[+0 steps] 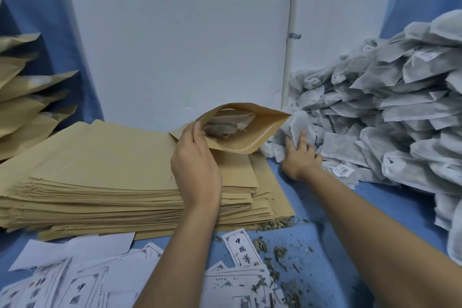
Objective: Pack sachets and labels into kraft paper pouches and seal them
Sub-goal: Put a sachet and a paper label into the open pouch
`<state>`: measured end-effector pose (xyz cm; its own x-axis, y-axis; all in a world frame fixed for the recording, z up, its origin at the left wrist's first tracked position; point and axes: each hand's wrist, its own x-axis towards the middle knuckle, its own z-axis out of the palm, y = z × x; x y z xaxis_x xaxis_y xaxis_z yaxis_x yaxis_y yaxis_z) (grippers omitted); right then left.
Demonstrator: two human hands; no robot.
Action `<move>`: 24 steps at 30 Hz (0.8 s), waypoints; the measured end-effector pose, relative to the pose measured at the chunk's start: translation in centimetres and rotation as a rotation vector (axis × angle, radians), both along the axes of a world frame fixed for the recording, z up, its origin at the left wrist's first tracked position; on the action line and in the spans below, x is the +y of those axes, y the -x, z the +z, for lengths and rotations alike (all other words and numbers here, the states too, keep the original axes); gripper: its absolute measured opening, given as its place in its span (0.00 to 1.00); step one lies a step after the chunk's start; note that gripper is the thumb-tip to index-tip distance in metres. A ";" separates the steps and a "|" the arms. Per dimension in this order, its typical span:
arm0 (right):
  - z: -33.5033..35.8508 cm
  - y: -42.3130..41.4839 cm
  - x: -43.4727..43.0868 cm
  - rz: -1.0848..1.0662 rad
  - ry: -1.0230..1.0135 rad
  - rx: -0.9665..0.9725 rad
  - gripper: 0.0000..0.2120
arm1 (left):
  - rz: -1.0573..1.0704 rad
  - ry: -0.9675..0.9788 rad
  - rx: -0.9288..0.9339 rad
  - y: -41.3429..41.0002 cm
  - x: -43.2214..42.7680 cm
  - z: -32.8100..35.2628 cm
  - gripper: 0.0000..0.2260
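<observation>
At the far left, filled pouches (22, 97) lean in a heap, and beside them a stack of flat pouches (112, 170) covers much of the blue tabletop (312, 207). Printed labels (75, 282) lie scattered along the near edge. The left hand (197, 167) pinches the near lip of the open pouch (240, 130), which is propped above the stack with its mouth gaping toward the right and pale sachets already visible inside. The right hand (300, 155) reaches to the near left edge of the sachet pile (387, 107), its fingers curled round one sachet (297, 122) just beside the pouch's corner. To my eye the trick is to hold the mouth wide and slide the sachet in flat, so it doesn't snag on the lip. Neighbouring sachets crowd the gripped one and may drag along with it. Herb crumbs (282, 257) litter the near tabletop.
</observation>
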<state>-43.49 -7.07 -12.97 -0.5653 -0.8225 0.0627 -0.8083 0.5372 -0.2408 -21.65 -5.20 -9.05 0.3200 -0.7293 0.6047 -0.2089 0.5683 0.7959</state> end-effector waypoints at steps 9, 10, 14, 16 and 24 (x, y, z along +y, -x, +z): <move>2.2 -3.5 3.1 0.105 0.906 -0.243 0.26 | 0.045 0.072 0.083 -0.9 1.1 1.5 0.14; 2.7 -4.4 3.7 0.074 1.010 -0.341 0.25 | 0.057 0.087 0.092 -1.2 1.3 2.0 0.14; 4.0 -6.9 4.8 -0.255 1.128 -0.751 0.17 | 0.100 0.103 0.120 -2.8 2.1 3.7 0.15; 3.7 -7.4 5.3 -0.357 1.031 -0.868 0.17 | 0.100 0.101 0.124 -3.6 2.6 4.3 0.15; 6.1 -9.3 9.5 -0.008 1.143 -0.956 0.20 | 0.086 0.140 0.060 -6.3 4.0 5.5 0.15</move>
<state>-34.17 2.45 -6.91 -0.7679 -0.5821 0.2675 -0.1032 -0.2998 -0.9484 -15.33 -1.24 -3.54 0.4160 -0.6078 0.6764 -0.2156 0.6566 0.7227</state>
